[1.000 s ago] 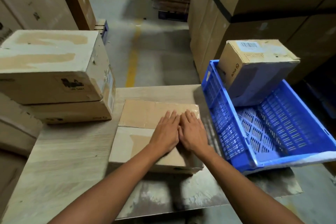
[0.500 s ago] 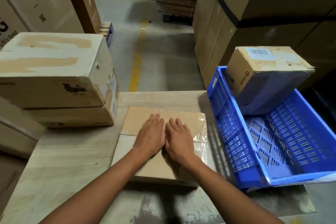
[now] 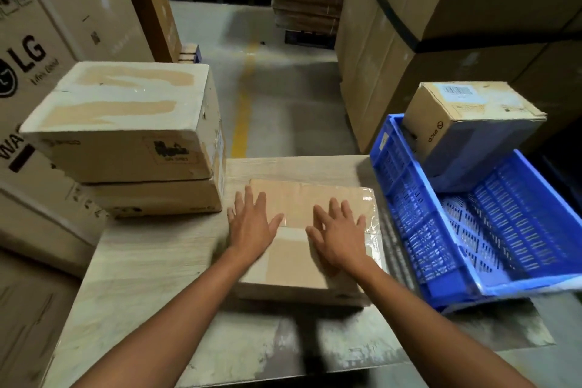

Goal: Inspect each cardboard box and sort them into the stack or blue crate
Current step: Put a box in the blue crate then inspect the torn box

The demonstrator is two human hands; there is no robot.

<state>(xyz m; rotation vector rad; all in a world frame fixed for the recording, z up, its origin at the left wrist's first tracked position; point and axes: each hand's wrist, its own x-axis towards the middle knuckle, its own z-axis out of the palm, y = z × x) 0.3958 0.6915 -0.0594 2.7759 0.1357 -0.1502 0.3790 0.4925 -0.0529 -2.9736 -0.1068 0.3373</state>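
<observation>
A flat cardboard box point(image 3: 299, 261) with clear tape on top lies on the table in front of me. My left hand point(image 3: 250, 224) rests flat on its left part, fingers spread. My right hand point(image 3: 341, 231) lies flat on its right part, fingers spread too. To the left stands a stack of two boxes point(image 3: 126, 123), the top one pale with torn patches. At the right a blue crate point(image 3: 491, 230) sits tilted, with one brown box point(image 3: 466, 123) leaning in its far corner.
The wooden table point(image 3: 151, 261) carries everything; its near edge has a worn metal strip. Large cartons point(image 3: 37, 50) stand at the left, tall wrapped cartons point(image 3: 441, 9) at the right. A floor aisle with a yellow line point(image 3: 242, 116) runs ahead.
My hands were side by side at the middle of the flat box; they have slid apart toward its left and right sides. The camera view has shifted a little.
</observation>
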